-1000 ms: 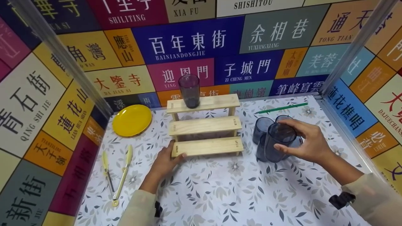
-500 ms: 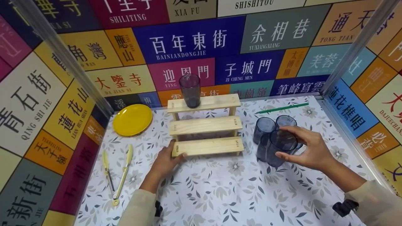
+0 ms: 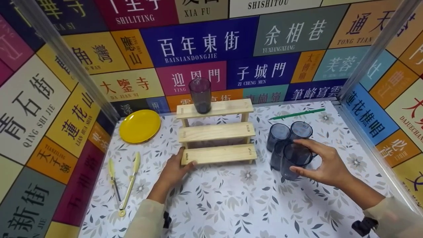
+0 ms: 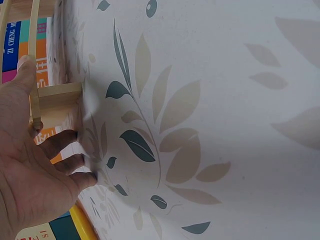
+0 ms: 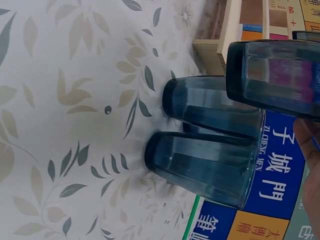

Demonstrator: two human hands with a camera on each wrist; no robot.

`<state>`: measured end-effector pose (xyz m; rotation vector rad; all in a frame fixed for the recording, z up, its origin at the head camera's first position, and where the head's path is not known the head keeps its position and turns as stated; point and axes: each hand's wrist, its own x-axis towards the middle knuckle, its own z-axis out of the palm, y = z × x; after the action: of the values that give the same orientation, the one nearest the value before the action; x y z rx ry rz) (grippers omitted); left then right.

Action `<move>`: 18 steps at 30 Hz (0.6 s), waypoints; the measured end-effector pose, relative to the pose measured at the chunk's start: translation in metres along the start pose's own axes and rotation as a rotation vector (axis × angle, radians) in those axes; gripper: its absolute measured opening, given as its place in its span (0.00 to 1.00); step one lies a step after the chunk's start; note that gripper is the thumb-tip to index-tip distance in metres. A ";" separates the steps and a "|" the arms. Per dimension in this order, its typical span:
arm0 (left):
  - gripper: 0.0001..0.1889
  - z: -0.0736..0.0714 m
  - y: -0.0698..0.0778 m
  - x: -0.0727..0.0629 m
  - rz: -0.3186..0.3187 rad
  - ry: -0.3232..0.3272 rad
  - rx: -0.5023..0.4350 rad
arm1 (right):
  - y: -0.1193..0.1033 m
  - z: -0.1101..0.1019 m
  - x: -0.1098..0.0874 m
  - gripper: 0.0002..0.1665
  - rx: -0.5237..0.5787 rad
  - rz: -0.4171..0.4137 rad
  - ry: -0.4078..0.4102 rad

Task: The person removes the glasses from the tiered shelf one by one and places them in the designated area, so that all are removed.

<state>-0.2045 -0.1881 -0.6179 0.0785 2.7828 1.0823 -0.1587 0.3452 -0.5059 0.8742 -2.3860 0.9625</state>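
Note:
My right hand holds a dark blue-grey drinking glass by its sides, between thumb and fingers. The right wrist view shows this held glass raised off the table. Several similar glasses stand close behind and beside it, partly hidden by it and the hand. With my left hand I grip the left end of the lowest step of a three-step wooden rack. In the left wrist view, the thumb lies against the board and the other fingers reach down to the tablecloth. One more glass stands on the top step.
A yellow plate lies at the back left. Nearer, spread tongs with pale yellow tips rest on the leaf-patterned tablecloth. A green pencil-like stick lies behind the glasses. Walls with colourful signs surround the table.
My right hand and its glass have shifted slightly toward the front of the table, uncovering more of the glass behind. The left hand and the rack have stayed in place.

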 end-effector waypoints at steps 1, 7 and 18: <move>0.51 0.000 0.000 0.000 0.004 0.001 0.002 | 0.000 0.000 -0.002 0.57 -0.003 0.004 -0.002; 0.50 0.000 0.002 0.000 0.005 0.002 0.009 | -0.001 0.005 -0.012 0.57 0.020 0.074 -0.025; 0.52 0.001 0.001 0.000 -0.031 -0.009 0.005 | 0.003 0.018 -0.030 0.47 0.051 0.165 -0.031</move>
<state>-0.2047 -0.1867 -0.6176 0.0404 2.7699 1.0651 -0.1417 0.3457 -0.5363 0.7232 -2.5015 1.0832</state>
